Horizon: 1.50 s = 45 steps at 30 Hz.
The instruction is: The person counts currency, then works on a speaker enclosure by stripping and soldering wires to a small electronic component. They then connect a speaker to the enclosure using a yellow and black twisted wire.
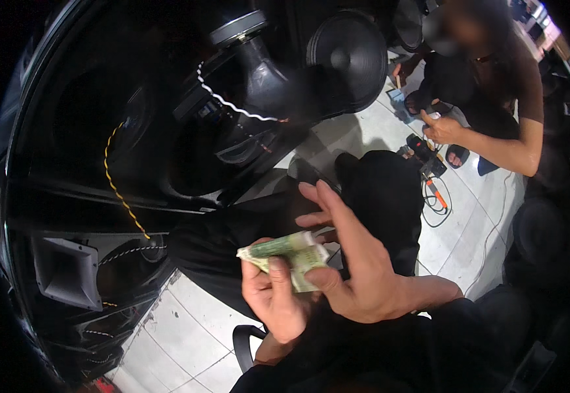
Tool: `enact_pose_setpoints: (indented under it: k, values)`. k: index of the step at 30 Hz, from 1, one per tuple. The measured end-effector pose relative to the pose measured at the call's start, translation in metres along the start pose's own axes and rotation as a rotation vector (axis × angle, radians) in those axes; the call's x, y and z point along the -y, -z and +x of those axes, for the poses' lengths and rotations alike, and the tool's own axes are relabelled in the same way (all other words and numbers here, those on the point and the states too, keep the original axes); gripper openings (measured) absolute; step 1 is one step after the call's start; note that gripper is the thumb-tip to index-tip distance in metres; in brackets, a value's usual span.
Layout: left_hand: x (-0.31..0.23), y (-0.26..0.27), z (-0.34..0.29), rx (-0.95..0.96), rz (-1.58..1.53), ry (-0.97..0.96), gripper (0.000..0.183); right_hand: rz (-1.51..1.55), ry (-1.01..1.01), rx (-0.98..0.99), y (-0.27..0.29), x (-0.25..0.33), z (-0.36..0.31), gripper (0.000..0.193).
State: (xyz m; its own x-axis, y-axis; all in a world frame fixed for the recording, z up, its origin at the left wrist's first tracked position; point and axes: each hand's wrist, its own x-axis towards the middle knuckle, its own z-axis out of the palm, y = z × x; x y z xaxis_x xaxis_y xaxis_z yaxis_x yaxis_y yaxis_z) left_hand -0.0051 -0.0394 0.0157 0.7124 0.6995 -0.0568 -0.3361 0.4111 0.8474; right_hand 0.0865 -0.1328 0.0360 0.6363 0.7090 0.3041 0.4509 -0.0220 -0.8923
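Observation:
Folded green banknotes (291, 247) are in front of my body at the centre of the view. My left hand (275, 301) is closed on them from below, its thumb lying across their near face. My right hand (370, 275) is raised on their right side, with its long fingers stretched out and apart. The right thumb lies against the lower right corner of the banknotes. How many notes there are, I cannot tell.
Black speaker cabinets with a round cone (347, 59), a grey horn (69, 274) and twisted yellow-black wire (116, 187) stand at left and ahead. A white twisted wire (229, 105) hangs there. Far right, another person (494, 124) crouches by a soldering iron (436, 194) on white tiles.

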Motion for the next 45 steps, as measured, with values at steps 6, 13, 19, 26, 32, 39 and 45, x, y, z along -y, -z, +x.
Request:
enact_pose_setpoints:
  k: [6,13,19,26,32,39,45]
  values:
    - [0.002,0.005,-0.006,0.092,0.132,-0.043,0.03,0.172,0.009,0.071,-0.009,0.001,-0.001,0.074]
    - [-0.008,0.015,0.004,0.13,0.132,-0.06,0.022,0.219,0.074,0.023,0.007,-0.001,0.008,0.037]
    - [-0.009,0.028,0.005,0.192,0.283,-0.151,0.027,0.345,-0.045,0.137,0.019,0.002,0.007,0.033]
    - [-0.003,0.033,-0.006,0.115,0.466,-0.259,0.026,0.22,0.028,-0.023,-0.003,0.01,-0.001,0.023]
    - [-0.01,0.032,-0.007,0.121,0.52,-0.204,0.018,0.051,-0.009,-0.107,0.007,0.016,-0.008,0.027]
    - [-0.027,0.063,0.008,0.04,0.294,-0.22,0.021,-0.192,-0.265,-0.759,0.057,-0.028,-0.053,0.022]
    - [-0.076,0.065,0.051,-0.175,0.653,-0.786,0.024,-0.768,-0.748,-0.161,0.081,-0.135,-0.187,0.024]
